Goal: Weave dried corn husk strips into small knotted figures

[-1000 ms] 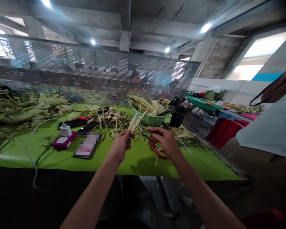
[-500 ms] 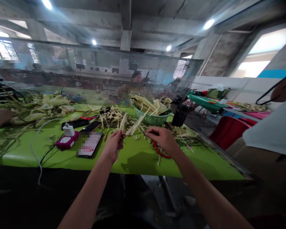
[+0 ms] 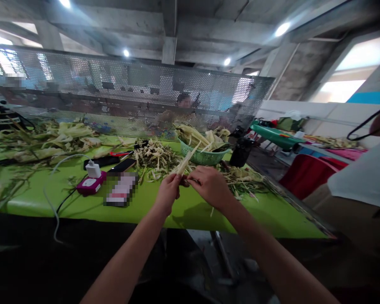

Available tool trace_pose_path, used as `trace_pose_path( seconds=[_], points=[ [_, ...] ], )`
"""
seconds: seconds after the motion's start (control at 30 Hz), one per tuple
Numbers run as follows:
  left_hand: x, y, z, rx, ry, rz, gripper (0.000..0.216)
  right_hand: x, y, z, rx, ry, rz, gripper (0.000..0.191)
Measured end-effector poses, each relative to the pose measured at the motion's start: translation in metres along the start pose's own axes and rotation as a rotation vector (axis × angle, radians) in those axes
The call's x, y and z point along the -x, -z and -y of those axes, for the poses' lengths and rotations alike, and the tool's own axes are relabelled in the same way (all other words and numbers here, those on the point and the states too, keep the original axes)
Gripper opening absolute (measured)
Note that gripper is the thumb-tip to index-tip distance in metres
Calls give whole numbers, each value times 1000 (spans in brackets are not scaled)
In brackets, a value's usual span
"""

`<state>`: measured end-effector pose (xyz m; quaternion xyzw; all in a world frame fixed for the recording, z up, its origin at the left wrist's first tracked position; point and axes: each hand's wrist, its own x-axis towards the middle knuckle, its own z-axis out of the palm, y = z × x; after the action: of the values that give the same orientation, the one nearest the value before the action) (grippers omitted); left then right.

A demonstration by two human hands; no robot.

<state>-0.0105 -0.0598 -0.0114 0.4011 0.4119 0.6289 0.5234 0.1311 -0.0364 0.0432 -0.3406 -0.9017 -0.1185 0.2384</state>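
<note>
My left hand is closed around the lower end of a pale dried corn husk strip. The strip points up and away to the right, toward a green basket full of husks. My right hand is beside it, thumb and fingers pinched together near the left fingertips. Whatever lies in that pinch is too small and hidden to name. Just beyond both hands, a heap of curled husk scraps lies on the green tabletop.
Left of my hands lie a phone, a second dark phone and a magenta power block with a white charger and cable. More husks are piled at far left. A dark container stands right of the basket. A person is at right.
My left hand has moved right with its husk, and my right hand has come in to meet it. The red curved object under my right hand is now hidden. Another person's hand has left the far left.
</note>
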Motion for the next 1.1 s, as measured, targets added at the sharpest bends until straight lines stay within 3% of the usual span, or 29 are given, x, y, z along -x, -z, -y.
trace_pose_path(
  seconds=[0.3, 0.6, 0.77, 0.97, 1.1],
  points=[
    [-4, 11, 1, -221, -50, -18, 30, 4, 1, -19, -406, -152, 50, 10],
    [-2, 17, -7, -686, -225, 67, 27, 6, 18, -25, -349, -110, 79, 9],
    [4, 22, -14, -859, -334, 258, 22, 4, 32, -25, -420, -36, 115, 11],
    [23, 17, -38, -660, -206, 687, 24, -5, 28, -30, -782, -87, 249, 14],
    [32, 18, -44, -381, -61, 681, 24, -4, 12, -35, -1055, -278, 285, 22]
  ],
)
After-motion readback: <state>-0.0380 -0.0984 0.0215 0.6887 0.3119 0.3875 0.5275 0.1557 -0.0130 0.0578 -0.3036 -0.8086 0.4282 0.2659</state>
